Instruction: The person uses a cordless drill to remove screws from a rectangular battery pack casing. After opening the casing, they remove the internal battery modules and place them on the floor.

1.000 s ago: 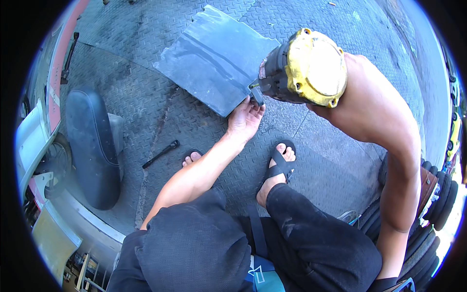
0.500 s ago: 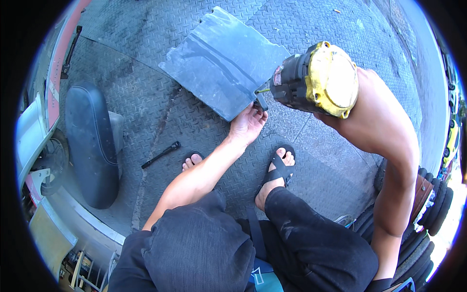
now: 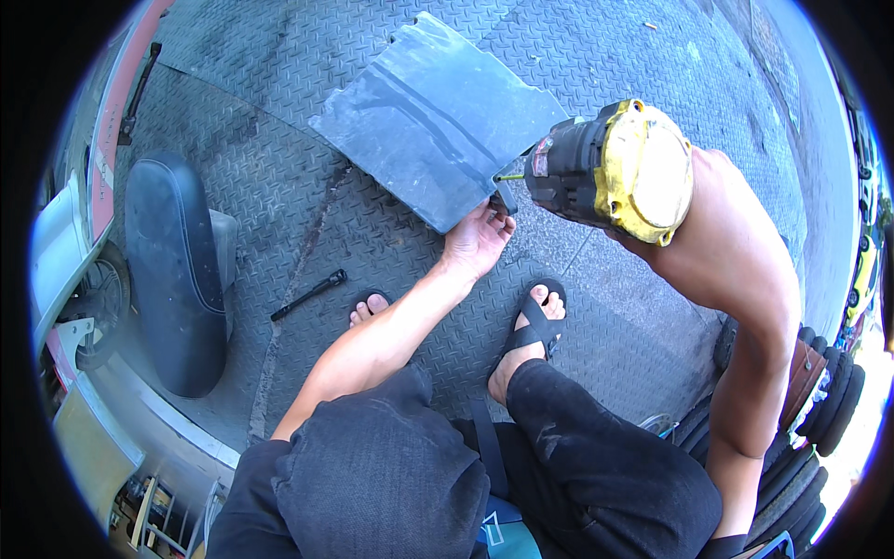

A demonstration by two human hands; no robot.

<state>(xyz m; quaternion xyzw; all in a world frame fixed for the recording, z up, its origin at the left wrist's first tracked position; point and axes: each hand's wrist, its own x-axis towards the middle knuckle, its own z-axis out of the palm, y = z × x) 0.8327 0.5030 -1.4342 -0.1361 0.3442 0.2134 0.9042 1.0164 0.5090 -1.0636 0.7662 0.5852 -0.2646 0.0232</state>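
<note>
A flat, dusty black plastic panel (image 3: 424,112) is tilted over the floor in front of me. My left hand (image 3: 477,244) grips its near right corner, fingers curled by a small black tab (image 3: 506,197). A yellow and black power drill (image 3: 610,172) points left at that corner, its thin greenish bit (image 3: 510,177) reaching a spot beside the tab. My right hand (image 3: 712,196) is closed on the drill's handle; the drill's body hides most of its fingers. Whether the bit sits in a screw, I cannot tell.
A black scooter seat (image 3: 177,275) stands at left beside a red-and-white vehicle panel (image 3: 110,140). A black bar tool (image 3: 309,295) lies on the diamond-patterned metal floor (image 3: 410,326) near my left foot. Stacked tyres (image 3: 792,489) fill the lower right.
The drill and my right hand have shifted slightly right and toward me. My left hand and the panel's corner have moved very little.
</note>
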